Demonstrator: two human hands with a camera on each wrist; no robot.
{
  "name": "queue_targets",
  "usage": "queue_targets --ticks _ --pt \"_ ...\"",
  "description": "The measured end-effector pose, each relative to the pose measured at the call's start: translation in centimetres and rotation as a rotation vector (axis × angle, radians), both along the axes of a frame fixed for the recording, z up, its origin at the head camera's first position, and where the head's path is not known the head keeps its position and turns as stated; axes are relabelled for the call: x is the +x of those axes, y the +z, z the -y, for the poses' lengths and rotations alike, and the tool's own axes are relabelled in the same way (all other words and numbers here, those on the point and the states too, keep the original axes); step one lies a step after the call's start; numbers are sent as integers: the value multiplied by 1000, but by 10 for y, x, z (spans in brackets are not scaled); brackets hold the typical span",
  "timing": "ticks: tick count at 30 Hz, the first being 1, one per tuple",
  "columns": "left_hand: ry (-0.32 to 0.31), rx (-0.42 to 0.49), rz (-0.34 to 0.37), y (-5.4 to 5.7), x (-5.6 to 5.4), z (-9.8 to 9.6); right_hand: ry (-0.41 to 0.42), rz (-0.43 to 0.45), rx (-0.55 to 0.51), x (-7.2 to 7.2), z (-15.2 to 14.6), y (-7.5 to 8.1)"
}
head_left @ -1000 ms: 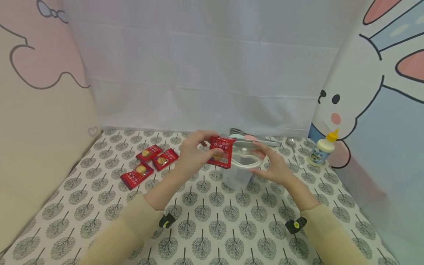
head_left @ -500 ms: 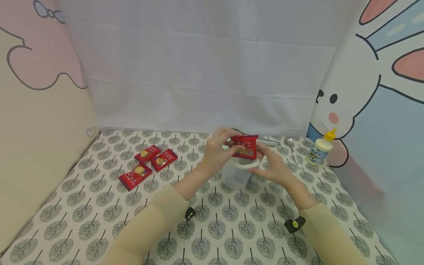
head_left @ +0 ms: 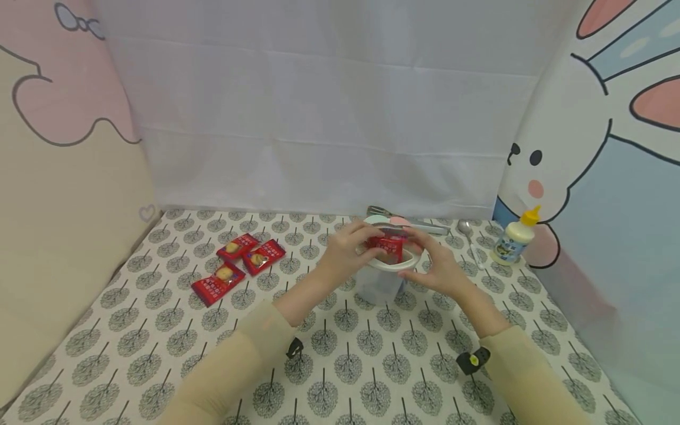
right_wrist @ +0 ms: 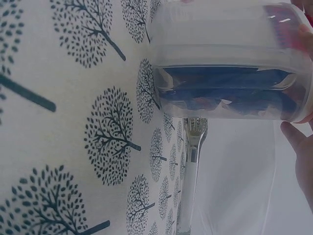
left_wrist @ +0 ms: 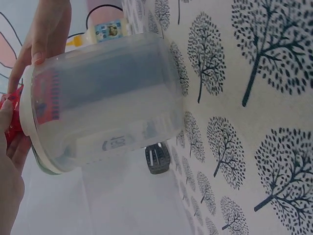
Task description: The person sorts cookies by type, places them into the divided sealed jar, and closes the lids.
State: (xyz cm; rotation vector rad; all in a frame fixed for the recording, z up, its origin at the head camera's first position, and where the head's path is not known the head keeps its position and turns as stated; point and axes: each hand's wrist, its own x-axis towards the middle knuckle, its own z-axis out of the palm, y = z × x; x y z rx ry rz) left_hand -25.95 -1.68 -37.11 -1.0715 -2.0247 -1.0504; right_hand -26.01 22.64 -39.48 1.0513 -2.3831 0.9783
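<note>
In the head view my left hand (head_left: pixel 345 251) pinches a red snack packet (head_left: pixel 391 248) at the mouth of a clear plastic canister (head_left: pixel 379 286). The packet's lower part is inside; in the left wrist view it shows red through the canister's wall (left_wrist: pixel 107 98), while its top (left_wrist: pixel 13 117) sticks out above the white rim. My right hand (head_left: pixel 438 265) holds the canister's rim on the right side, thumb in front. The canister stands upright on the cloth. Something dark blue shows through its wall in the right wrist view, too blurred to name.
Several items lie around: red snack packets (head_left: pixel 218 283) at the left, and a slotted metal utensil (right_wrist: pixel 194 142) behind the canister. To the right are a metal spoon (head_left: pixel 471 243) and a white bottle with a yellow nozzle (head_left: pixel 513 241). Fabric walls enclose the tree-patterned tablecloth (head_left: pixel 319 378).
My left hand has carried the red packet rightward to over the canister, then lowered it partly into the mouth. My right hand has stayed on the rim.
</note>
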Motion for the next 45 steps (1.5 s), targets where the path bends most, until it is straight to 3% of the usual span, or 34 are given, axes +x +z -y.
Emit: queue_targets --ticks 8,14,21,25,29,37,45 --pt "-83 -180 43 -2 -2 12 39 -30 -16 0 0 1" --pt "-58 -208 169 2 1 32 9 8 -10 1 -1 0" --pt "-6 -283 295 12 7 79 -23 34 -8 2 0 1" --pt "27 -351 343 12 6 112 -25 49 -9 3 0 2" --pt "80 -395 442 9 7 146 -14 45 -13 3 0 1" --pt "242 -399 577 -12 6 221 6 36 -26 3 3 4" --pt "315 -470 659 -44 -3 278 -13 36 2 3 2 3"
